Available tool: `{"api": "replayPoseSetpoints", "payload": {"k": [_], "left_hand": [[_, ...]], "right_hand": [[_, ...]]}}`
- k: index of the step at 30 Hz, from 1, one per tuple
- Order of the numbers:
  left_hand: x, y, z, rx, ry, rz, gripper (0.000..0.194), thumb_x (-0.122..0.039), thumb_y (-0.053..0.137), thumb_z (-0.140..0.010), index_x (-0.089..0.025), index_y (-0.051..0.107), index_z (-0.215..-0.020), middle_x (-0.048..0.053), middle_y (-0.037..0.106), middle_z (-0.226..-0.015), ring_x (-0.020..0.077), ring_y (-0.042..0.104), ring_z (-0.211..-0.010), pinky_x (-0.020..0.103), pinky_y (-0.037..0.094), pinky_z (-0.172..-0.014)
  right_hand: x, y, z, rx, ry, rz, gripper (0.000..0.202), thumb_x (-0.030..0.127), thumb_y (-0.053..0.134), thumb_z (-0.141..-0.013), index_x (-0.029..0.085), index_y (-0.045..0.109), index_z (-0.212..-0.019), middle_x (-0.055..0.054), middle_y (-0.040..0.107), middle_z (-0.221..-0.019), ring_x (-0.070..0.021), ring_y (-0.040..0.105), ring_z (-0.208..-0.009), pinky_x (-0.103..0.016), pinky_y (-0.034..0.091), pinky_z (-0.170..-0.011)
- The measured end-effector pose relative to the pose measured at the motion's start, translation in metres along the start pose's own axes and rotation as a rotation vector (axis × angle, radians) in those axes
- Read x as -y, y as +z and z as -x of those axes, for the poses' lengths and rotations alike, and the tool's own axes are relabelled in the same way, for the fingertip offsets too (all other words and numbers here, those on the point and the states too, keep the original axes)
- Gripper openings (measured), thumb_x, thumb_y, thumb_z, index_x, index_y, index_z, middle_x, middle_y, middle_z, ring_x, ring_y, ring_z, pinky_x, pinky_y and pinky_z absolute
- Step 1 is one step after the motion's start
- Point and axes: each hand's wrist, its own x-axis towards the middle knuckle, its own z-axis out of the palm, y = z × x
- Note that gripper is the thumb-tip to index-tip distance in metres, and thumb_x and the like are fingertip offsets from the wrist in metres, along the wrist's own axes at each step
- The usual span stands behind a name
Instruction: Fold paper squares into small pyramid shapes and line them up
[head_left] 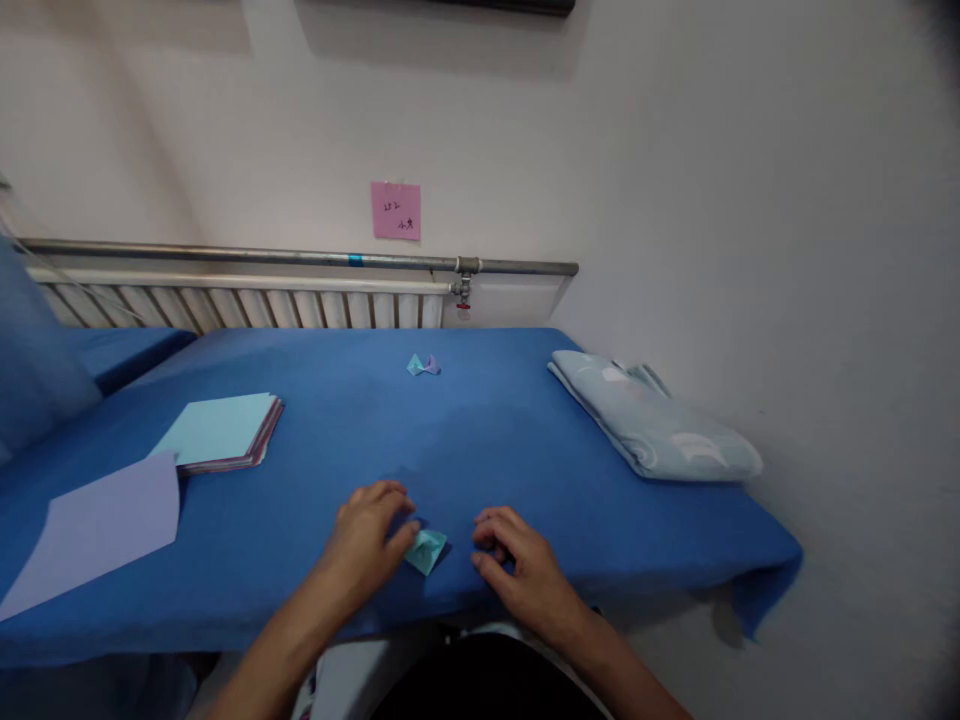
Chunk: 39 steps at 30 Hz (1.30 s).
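A small teal folded paper piece (426, 551) lies near the front edge of the blue-covered table. My left hand (366, 532) is just left of it, thumb apart from the curved fingers. The thumb tip overlaps the paper's left side; whether it touches is unclear. On the other side, my right hand (521, 562) hovers a short way off, fingers bent and thumb apart, with nothing in it. Farther back rests a small folded paper bow (424, 366), teal on one half and lilac on the other.
At left sits a stack of coloured paper (217, 428) with a light blue sheet on top. A lilac sheet (105, 525) lies in front of it. A folded pale blanket (652, 420) lies by the right wall. Behind the table are a radiator (300, 308) and pipe (262, 254).
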Motion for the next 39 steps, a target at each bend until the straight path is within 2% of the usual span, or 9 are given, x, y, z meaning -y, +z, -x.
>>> {"api": "replayPoseSetpoints", "payload": {"k": [3, 6, 10, 14, 18, 20, 26, 33, 39], "left_hand": [[0.024, -0.015, 0.004, -0.02, -0.12, 0.232, 0.024, -0.023, 0.045, -0.083, -0.018, 0.064, -0.096, 0.008, 0.067, -0.102, 0.0223, 0.059, -0.099, 0.037, 0.043, -0.089], [0.034, -0.016, 0.009, 0.02, -0.172, 0.309, 0.021, -0.022, 0.045, -0.08, -0.018, 0.063, -0.09, 0.006, 0.068, -0.089, 0.0213, 0.063, -0.085, 0.033, 0.046, -0.077], [0.028, -0.001, 0.009, 0.093, -0.147, 0.464, 0.018, -0.023, 0.044, -0.08, -0.02, 0.062, -0.084, 0.002, 0.069, -0.081, 0.0181, 0.062, -0.079, 0.029, 0.046, -0.073], [0.02, 0.013, 0.008, 0.125, -0.154, 0.54, 0.019, -0.019, 0.041, -0.08, -0.02, 0.059, -0.085, 0.002, 0.068, -0.082, 0.016, 0.062, -0.077, 0.027, 0.046, -0.071], [0.018, 0.017, 0.015, 0.199, -0.211, 0.633, 0.023, -0.015, 0.036, -0.079, -0.019, 0.056, -0.091, 0.0, 0.065, -0.075, 0.0137, 0.063, -0.064, 0.023, 0.046, -0.056], [0.019, 0.014, 0.018, 0.209, -0.247, 0.653, 0.021, -0.016, 0.036, -0.08, -0.019, 0.055, -0.089, -0.002, 0.063, -0.072, 0.0135, 0.062, -0.063, 0.023, 0.046, -0.056], [0.024, 0.009, 0.012, 0.079, -0.13, 0.53, 0.014, -0.016, 0.045, -0.076, -0.02, 0.056, -0.085, -0.001, 0.063, -0.077, 0.0155, 0.059, -0.075, 0.027, 0.044, -0.07], [0.014, 0.019, 0.014, 0.116, -0.065, 0.589, 0.012, -0.02, 0.046, -0.079, -0.019, 0.057, -0.084, -0.001, 0.061, -0.071, 0.0145, 0.056, -0.068, 0.025, 0.043, -0.065], [0.013, 0.02, 0.027, 0.044, 0.01, 0.58, 0.017, -0.011, 0.045, -0.077, -0.021, 0.056, -0.086, 0.0, 0.062, -0.081, 0.0145, 0.058, -0.076, 0.026, 0.044, -0.071]], "right_hand": [[0.001, 0.001, 0.0, -0.024, -0.026, -0.022, 0.014, 0.007, 0.051, -0.075, 0.02, 0.056, -0.077, -0.004, 0.057, -0.093, -0.0142, 0.057, -0.08, -0.024, 0.046, -0.064], [0.006, 0.003, -0.001, -0.019, -0.049, 0.006, 0.014, 0.008, 0.049, -0.079, 0.02, 0.056, -0.079, -0.003, 0.057, -0.087, -0.0144, 0.057, -0.078, -0.026, 0.046, -0.067], [0.015, 0.009, -0.005, 0.084, -0.105, 0.078, 0.018, 0.007, 0.048, -0.083, 0.021, 0.059, -0.086, -0.002, 0.058, -0.086, -0.0152, 0.057, -0.08, -0.028, 0.046, -0.072], [0.014, 0.017, -0.011, 0.173, -0.155, 0.138, 0.021, 0.006, 0.046, -0.084, 0.022, 0.059, -0.09, -0.002, 0.06, -0.085, -0.0157, 0.057, -0.083, -0.028, 0.045, -0.075], [0.008, 0.018, -0.017, 0.098, -0.152, 0.134, 0.021, 0.005, 0.047, -0.082, 0.022, 0.057, -0.09, -0.003, 0.061, -0.087, -0.0168, 0.057, -0.085, -0.03, 0.046, -0.077], [0.007, 0.015, -0.016, 0.056, -0.15, 0.107, 0.022, 0.005, 0.045, -0.082, 0.022, 0.057, -0.091, -0.003, 0.06, -0.088, -0.0167, 0.057, -0.086, -0.03, 0.046, -0.078], [0.011, 0.008, -0.001, -0.003, -0.117, 0.078, 0.018, 0.008, 0.045, -0.084, 0.022, 0.056, -0.087, -0.002, 0.058, -0.085, -0.0159, 0.057, -0.079, -0.028, 0.046, -0.072], [0.017, 0.011, 0.007, 0.041, -0.069, 0.088, 0.016, 0.009, 0.052, -0.081, 0.021, 0.056, -0.09, -0.002, 0.059, -0.085, -0.0161, 0.056, -0.078, -0.028, 0.044, -0.072], [0.016, 0.016, 0.017, 0.107, -0.138, 0.205, 0.013, 0.011, 0.056, -0.081, 0.022, 0.055, -0.087, -0.003, 0.062, -0.086, -0.0189, 0.056, -0.083, -0.034, 0.039, -0.077]]}}
